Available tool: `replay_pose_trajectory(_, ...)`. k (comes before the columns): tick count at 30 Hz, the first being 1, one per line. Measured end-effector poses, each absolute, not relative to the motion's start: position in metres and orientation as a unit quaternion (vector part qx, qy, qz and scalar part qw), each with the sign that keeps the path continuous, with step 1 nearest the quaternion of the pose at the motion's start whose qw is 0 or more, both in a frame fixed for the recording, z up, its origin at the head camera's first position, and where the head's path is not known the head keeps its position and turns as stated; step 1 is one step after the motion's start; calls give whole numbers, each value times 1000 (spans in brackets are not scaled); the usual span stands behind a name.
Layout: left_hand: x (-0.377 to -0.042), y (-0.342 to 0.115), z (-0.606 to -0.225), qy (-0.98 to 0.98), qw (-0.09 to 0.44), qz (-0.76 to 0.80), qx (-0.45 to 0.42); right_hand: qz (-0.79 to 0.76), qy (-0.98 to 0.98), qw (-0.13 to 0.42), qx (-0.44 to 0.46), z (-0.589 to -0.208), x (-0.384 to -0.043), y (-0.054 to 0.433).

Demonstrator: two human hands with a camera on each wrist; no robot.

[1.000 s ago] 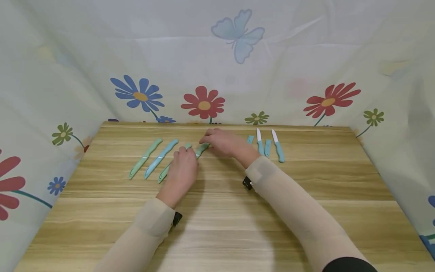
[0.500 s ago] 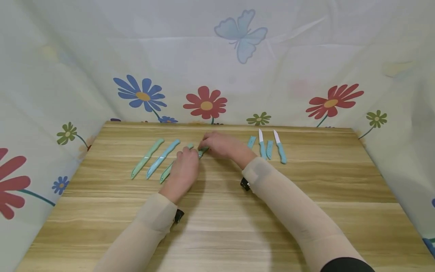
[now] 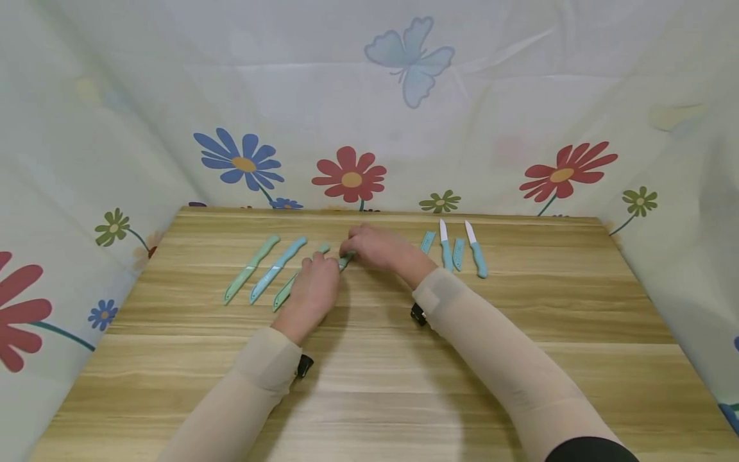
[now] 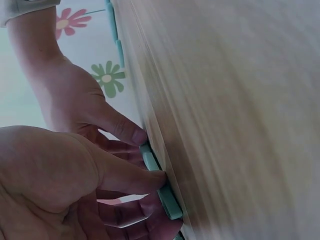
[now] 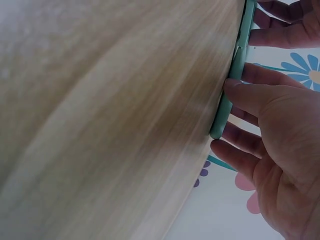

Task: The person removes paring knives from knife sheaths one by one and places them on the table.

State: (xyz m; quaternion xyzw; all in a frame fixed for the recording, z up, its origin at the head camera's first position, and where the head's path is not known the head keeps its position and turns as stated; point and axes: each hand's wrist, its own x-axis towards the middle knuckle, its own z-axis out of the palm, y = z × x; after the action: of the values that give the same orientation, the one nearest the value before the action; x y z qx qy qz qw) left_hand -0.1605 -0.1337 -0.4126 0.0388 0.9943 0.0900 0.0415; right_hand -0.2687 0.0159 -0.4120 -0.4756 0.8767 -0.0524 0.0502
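- Little has changed over the last second: both hands stay at the same green knife [image 5: 237,67], near the centre of the head view, and the right fingers sit slightly nearer the left hand, with less of the handle showing.
- Such small movement suggests close fitting or adjusting rather than carrying.
- The left hand [image 3: 314,289] pinches it, thumb against fingers; the right hand [image 3: 378,247] pinches the handle. Both are nearly closed on it. No bare blade shows on this knife.
- Room is tightest left of the hands: a half-hidden knife [image 3: 284,294] passes behind the left hand, with a blue sheathed knife [image 3: 278,271] and a leftmost knife [image 3: 251,271] beyond.
- At upper right, two bare-bladed knives [image 3: 444,247] [image 3: 477,256] and two loose sheaths [image 3: 427,242] [image 3: 458,254] lie beside the right wrist.
- The surface [image 3: 369,385] ends just beyond the right hand, against the flowered cloth [image 3: 277,83]; the broadest room spreads lower centre, between the sleeves [image 3: 265,366] [image 3: 485,333].
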Motion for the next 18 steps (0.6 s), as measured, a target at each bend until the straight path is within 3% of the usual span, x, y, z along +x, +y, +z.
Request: replay_pose_trajectory(18, -158, -132, -409, 995, 12, 86, 44, -52, 881, 38, -468, -407, -264, 24)
